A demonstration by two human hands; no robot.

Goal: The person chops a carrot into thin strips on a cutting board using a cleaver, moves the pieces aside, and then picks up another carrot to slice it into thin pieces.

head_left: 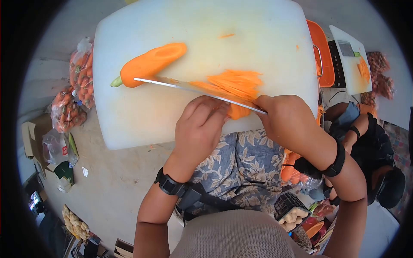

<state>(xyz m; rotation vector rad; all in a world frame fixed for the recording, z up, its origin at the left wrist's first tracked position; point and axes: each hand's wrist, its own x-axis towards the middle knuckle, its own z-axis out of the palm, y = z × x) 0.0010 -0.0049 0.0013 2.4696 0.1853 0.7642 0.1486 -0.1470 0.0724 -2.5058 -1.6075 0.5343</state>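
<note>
My right hand [290, 118] is closed round the handle end of a kitchen knife [180, 87], whose blade slants across the board to the left. Under the curled fingertips of my left hand [198, 124] a cut piece of carrot [238, 112] is held down, close against the blade. A pile of thin carrot strips [236, 81] lies just beyond the blade. Farther left rests a large peeled carrot [150, 63] with a green stem end, and the knife's tip reaches over its lower edge. All this is on a white cutting board [129, 116].
Bags of carrots [69, 109] stand on the floor at left. An orange bin [327, 56] with a metal handle sits against the board's right side. At right, a co-worker [378, 159] in black is beside another cutting board [350, 64] with carrot. A crate of pale vegetables [294, 217] is below.
</note>
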